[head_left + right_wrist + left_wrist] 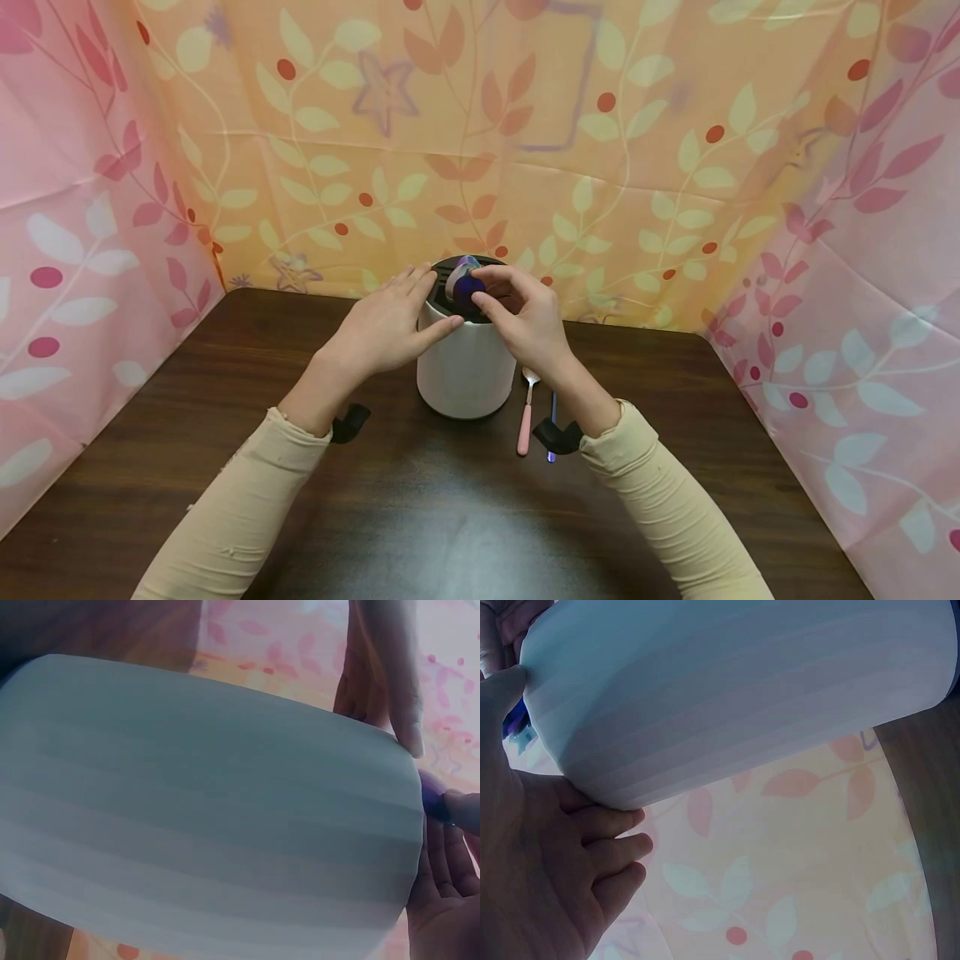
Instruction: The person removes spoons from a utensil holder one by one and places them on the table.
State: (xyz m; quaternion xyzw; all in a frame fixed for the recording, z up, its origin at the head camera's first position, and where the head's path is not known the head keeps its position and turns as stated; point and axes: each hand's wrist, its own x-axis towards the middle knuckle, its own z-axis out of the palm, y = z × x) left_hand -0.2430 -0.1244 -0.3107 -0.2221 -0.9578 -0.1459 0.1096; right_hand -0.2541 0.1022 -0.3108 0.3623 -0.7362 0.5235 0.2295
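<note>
A white utensil holder (467, 371) with a black slotted top (444, 268) stands upright on the table. My left hand (386, 321) rests at its upper left rim, fingers extended, the thumb lying along the near rim. My right hand (528, 321) pinches a dark purple spoon (468, 288) by its rounded bowl, between thumb and fingers, over the slotted top; the spoon's handle is hidden. Shiny iridescent cutlery (463, 265) sticks up just behind that bowl. In the right wrist view, the purple edge of the spoon (435, 799) shows past the holder's rim by the thumb.
Right of the holder, a spoon with a pink handle (524, 429) lies on the dark wooden table (360, 492). Beside it lies a blue-handled utensil (552, 456), partly covered by the right wrist's black strap (557, 435). Patterned cloth (465, 183) hangs behind and at both sides.
</note>
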